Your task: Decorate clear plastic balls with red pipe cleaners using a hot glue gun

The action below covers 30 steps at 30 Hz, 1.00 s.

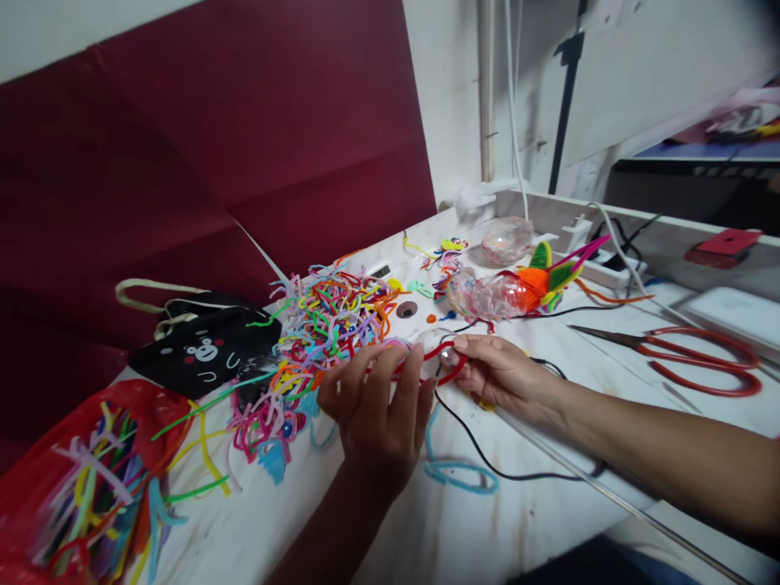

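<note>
A red pipe cleaner (pixel 452 375), bent into a loop, is stretched between my two hands above the white table. My left hand (pixel 381 406) grips its left part, with the fingers curled over so their tips are partly hidden. On the other side, my right hand (pixel 496 366) pinches the loop between thumb and forefinger. Just behind the loop is something clear and rounded (pixel 431 345), partly covered by the hands. Close to the left hand lies a big tangled heap of coloured pipe cleaner pieces (pixel 335 313). A light blue pipe cleaner (pixel 466 478) rests below the hands.
Red-handled scissors (pixel 700 353) lie at the right. Behind the hands is a clear bottle with orange and green trim (pixel 500 292). A black cable (pixel 487 459) crosses the table. At the left are a black bag (pixel 207 341) and a red bag of pipe cleaners (pixel 36 487).
</note>
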Tool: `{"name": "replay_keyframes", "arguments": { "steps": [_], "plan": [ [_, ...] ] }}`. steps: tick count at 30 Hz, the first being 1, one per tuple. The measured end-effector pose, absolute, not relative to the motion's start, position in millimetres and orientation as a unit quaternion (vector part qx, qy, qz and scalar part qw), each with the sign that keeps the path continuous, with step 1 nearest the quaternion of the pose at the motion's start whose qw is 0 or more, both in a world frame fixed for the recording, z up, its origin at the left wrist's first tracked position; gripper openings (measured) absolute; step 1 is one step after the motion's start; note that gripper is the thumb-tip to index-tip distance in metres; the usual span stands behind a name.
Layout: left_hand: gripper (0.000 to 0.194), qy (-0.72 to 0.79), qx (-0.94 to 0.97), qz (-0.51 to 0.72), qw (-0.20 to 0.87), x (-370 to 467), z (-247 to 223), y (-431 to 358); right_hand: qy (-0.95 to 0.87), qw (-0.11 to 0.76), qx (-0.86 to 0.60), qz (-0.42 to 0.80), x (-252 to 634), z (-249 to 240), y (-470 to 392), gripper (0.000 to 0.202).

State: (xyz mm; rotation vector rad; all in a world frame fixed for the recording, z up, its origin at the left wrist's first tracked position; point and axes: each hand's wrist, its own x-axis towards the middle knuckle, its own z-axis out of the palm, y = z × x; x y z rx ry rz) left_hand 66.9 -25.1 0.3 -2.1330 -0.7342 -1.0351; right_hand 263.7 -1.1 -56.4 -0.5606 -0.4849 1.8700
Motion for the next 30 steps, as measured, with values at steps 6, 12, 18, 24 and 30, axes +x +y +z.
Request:
{"name": "replay_keyframes", "arguments": {
  "steps": [6,12,18,24,30],
  "plan": [
    [0.021,-0.289,-0.824,-0.398,0.28,65,-16,-8,-0.211,0.532,-0.222,0.789,263,-53,-1,0.035],
    [0.023,-0.262,-0.831,-0.434,0.232,63,-23,-7,-0.201,0.528,-0.218,0.796,262,-55,-1,0.035],
    [0.024,-0.243,-0.846,-0.43,0.204,64,-22,-4,-0.199,0.525,-0.219,0.798,263,-52,-1,0.035],
    [0.026,-0.236,-0.846,-0.44,0.188,61,-22,0,-0.203,0.518,-0.217,0.802,263,-53,0,0.034],
    [0.029,-0.22,-0.851,-0.442,0.176,60,-22,3,-0.2,0.514,-0.216,0.806,264,-51,-1,0.033]
  ]
}}
